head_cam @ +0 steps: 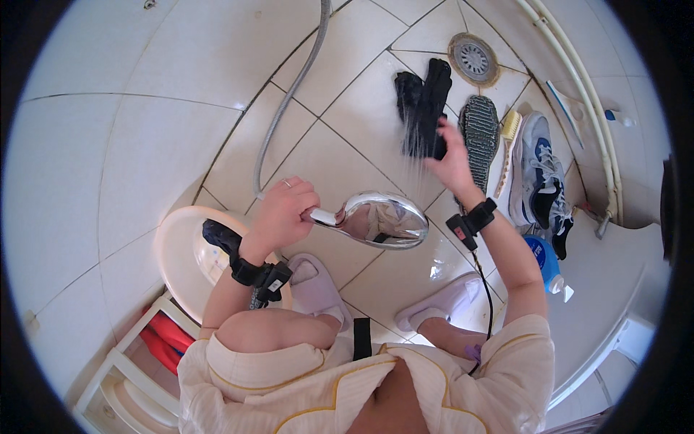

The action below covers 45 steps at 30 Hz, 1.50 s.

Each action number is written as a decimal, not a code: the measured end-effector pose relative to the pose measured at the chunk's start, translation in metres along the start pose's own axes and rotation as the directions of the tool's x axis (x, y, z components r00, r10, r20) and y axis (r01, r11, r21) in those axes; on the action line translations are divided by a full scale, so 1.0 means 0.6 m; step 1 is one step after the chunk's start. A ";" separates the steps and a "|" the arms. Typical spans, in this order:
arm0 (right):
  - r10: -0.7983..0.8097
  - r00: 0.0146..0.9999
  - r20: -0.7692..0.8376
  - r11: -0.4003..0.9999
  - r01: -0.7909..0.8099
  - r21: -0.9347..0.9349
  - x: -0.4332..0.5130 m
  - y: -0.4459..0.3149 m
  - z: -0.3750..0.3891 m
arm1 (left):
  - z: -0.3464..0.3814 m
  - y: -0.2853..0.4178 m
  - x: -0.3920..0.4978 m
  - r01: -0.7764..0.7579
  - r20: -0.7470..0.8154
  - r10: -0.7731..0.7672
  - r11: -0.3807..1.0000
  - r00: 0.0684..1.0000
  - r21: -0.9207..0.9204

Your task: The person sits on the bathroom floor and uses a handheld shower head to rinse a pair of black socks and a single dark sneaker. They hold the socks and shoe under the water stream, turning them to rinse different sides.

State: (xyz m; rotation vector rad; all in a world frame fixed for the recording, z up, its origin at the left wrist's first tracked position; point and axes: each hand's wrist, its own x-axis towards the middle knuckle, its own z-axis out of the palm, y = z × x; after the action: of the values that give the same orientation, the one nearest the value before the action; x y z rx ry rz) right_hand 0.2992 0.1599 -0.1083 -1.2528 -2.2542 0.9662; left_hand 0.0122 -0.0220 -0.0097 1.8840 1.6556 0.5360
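Observation:
My left hand (284,212) is closed around the handle of a chrome shower head (382,221), whose grey hose (293,89) runs up the left side. Water sprays from it onto a dark wet cloth item (424,106), possibly a pair of socks, on the tiled floor. My right hand (451,157) is at the lower right end of that cloth, with fingers curved at its edge; whether they grip it is unclear. Just right of the cloth lies a dark ribbed insole (479,138).
A yellow-bristled brush (507,146), grey and blue sneakers (534,163) and a blue bottle (542,257) stand along the right. A floor drain (474,58) is at the top. At left are a pale basin (173,255) holding a dark item and a white rack (127,339).

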 end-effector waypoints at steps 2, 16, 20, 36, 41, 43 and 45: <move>-0.017 0.995 0.099 0.999 0.020 -0.031 -0.028 0.010 0.018 | 0.003 0.003 -0.002 0.017 0.019 -0.017 1.000 1.000 -0.001; 0.454 0.876 0.161 0.883 -0.467 0.048 -0.033 -0.005 -0.018 | 0.010 -0.012 -0.008 0.019 0.000 -0.019 1.000 1.000 0.008; 0.034 0.987 0.160 0.970 0.006 -0.244 -0.061 -0.023 -0.025 | 0.007 -0.018 -0.004 0.020 -0.029 -0.020 1.000 0.999 0.003; 0.282 0.956 0.079 0.821 -0.283 0.496 0.028 -0.036 -0.116 | -0.005 0.000 -0.022 0.003 -0.060 -0.002 1.000 0.998 0.017; 0.156 0.988 -0.007 0.857 -0.132 0.499 0.055 -0.157 -0.213 | -0.007 -0.001 -0.019 0.008 -0.064 -0.008 1.000 0.998 0.003; 0.059 0.998 0.001 0.842 -0.051 0.537 0.053 -0.182 -0.230 | -0.009 -0.002 -0.019 0.008 -0.070 -0.007 1.000 0.998 0.004; 0.100 0.994 0.034 0.849 -0.103 0.518 0.058 -0.180 -0.238 | -0.008 -0.004 -0.019 0.014 -0.069 -0.014 1.000 0.998 -0.005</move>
State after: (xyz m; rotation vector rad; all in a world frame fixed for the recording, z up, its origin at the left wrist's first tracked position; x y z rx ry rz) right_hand 0.3059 0.2043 0.0687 -1.1194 -1.7563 1.4950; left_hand 0.0059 -0.0326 -0.0067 1.8686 1.7083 0.6051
